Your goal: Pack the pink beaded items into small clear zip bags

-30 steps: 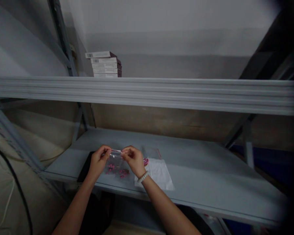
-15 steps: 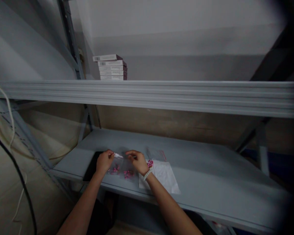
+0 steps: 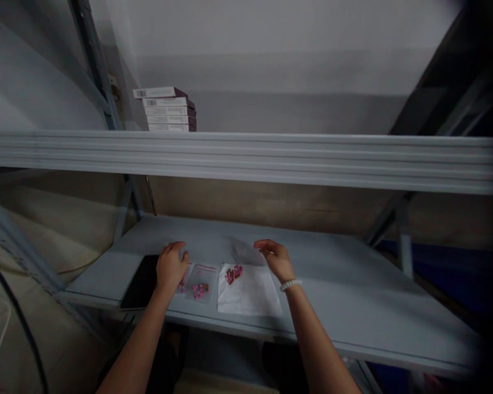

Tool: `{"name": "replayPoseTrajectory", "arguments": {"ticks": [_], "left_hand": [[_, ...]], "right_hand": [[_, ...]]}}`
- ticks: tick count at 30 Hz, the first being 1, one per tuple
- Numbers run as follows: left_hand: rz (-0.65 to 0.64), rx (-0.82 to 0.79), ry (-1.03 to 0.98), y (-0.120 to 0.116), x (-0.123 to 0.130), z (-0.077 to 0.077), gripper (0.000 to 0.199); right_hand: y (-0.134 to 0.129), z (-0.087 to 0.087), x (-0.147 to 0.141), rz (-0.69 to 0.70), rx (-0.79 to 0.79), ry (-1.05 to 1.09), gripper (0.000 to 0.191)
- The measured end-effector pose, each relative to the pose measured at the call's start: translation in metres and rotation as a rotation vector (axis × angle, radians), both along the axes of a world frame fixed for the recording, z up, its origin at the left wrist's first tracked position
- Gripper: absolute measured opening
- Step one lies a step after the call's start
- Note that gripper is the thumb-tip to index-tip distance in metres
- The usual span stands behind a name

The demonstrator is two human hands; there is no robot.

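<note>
My left hand has its thumb and fingers apart, beside a clear bag of pink pieces that it partly covers. Another clear zip bag with pink pieces lies just right of it. Pink and brownish pieces rest on the left part of a white sheet. Above the sheet's far right edge, my right hand has its fingertips pinched on the corner of a clear bag, which looks faint and blurred.
A black flat object lies on the grey shelf, left of my left hand. The upper shelf's beam crosses in front, with stacked white boxes above. A black cable hangs at the left.
My left hand has let go of the left bag's top edge. My right hand has moved right, from the bags to beyond the sheet, and taken hold of the clear bag there. The view has shifted.
</note>
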State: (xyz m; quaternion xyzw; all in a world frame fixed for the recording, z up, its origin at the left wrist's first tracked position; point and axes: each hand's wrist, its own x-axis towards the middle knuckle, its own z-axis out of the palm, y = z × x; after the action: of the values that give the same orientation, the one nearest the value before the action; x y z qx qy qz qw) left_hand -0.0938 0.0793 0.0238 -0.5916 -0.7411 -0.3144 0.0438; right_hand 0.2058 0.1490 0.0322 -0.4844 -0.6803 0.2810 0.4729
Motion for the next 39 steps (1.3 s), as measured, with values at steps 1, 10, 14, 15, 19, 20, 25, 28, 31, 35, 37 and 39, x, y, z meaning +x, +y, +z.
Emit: {"name": "replayPoseTrajectory", "arguments": {"ticks": [1,10,14,15,19,20,25,28,31,35,37,39], "left_hand": [[-0.064,0.01,0.003,0.005,0.011,0.001,0.027],[-0.564,-0.013,0.076,0.04,0.128,-0.008,0.036],[-0.543,-0.023,0.079,0.048,0.15,-0.016,0.033],[-0.528,-0.026,0.077,0.049,0.153,-0.018,0.03],[-0.485,-0.024,0.055,0.052,0.156,-0.021,0.022],[-0.48,-0.014,0.046,0.053,0.155,-0.021,0.02],[-0.418,0.102,-0.041,0.051,0.153,-0.014,0.016],[-0.371,0.189,-0.114,0.044,0.151,-0.008,0.017],[-0.421,0.252,-0.161,0.03,0.148,-0.004,0.019],[-0.602,0.362,-0.204,0.006,0.141,0.001,0.019],[-0.627,0.37,-0.205,-0.006,0.136,0.005,0.02],[-0.622,0.378,-0.212,-0.017,0.13,0.009,0.02]], "right_hand": [[0.001,-0.002,0.005,-0.03,0.016,-0.112,0.032],[-0.005,-0.027,-0.006,0.036,0.052,-0.686,0.064],[-0.006,-0.024,-0.005,0.06,0.066,-0.544,0.061],[-0.007,-0.022,-0.004,0.055,0.076,-0.504,0.058],[-0.014,-0.012,0.001,-0.027,0.119,-0.318,0.046],[-0.015,-0.009,0.003,-0.055,0.117,-0.259,0.043],[-0.018,-0.001,0.009,-0.234,-0.167,0.219,0.025],[-0.022,-0.001,0.011,-0.28,-0.401,0.442,0.017],[-0.03,-0.001,0.011,-0.092,-0.68,0.625,0.024],[-0.044,0.001,0.014,0.134,-0.876,0.863,0.01],[-0.051,0.003,0.018,0.187,-0.894,0.864,0.008],[-0.057,0.005,0.021,0.23,-0.913,0.847,0.009]]}}
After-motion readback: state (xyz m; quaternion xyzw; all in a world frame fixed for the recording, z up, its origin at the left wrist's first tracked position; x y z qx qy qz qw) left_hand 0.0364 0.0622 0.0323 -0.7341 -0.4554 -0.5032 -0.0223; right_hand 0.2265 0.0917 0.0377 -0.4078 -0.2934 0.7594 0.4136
